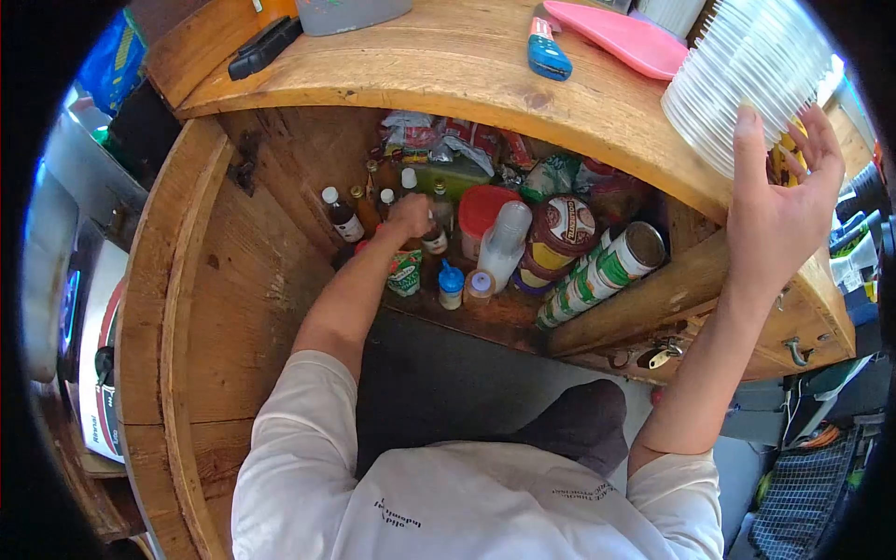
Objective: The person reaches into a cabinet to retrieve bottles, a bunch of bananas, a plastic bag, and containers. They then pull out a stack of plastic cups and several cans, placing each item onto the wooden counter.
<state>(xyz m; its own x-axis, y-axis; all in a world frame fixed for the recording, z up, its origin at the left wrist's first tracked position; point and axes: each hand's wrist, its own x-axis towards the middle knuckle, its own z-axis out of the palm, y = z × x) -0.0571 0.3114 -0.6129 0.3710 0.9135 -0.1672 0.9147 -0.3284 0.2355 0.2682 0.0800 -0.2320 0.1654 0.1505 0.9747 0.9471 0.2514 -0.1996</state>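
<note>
A curved wooden counter (448, 70) sweeps across the top of the view, its planks worn and stained, with an open shelf (495, 322) underneath and a broad wooden side panel (201, 280) running down the left. The left hand (409, 215) reaches deep into that shelf, fingers curled into a closed fist among a cluster of small white-capped bottles (342, 217); what the fist encloses, if anything, cannot be told. Just beside it stand a red-lidded tub (481, 207), a clear plastic bottle (505, 241), a small blue-capped bottle (451, 283) and a green packet (404, 273). Further right on the shelf a brown labelled jar (561, 224) sits near two green-and-white cans (602, 271) lying on their sides, and crumpled packets (448, 140) fill the back. The right hand (779, 210) is raised at the counter's right end, fingers spread wide and flat against the side of a tall stack of clear plastic containers (747, 70), which leans over the counter edge. On the counter top lie a pink tray (621, 39), a blue-handled tool (547, 54) touching the tray's edge, a black object (266, 47) and a grey box (355, 14). A padlock (659, 355) hangs below the shelf's front edge, and the floor (448, 383) between the person's arms is dark
</note>
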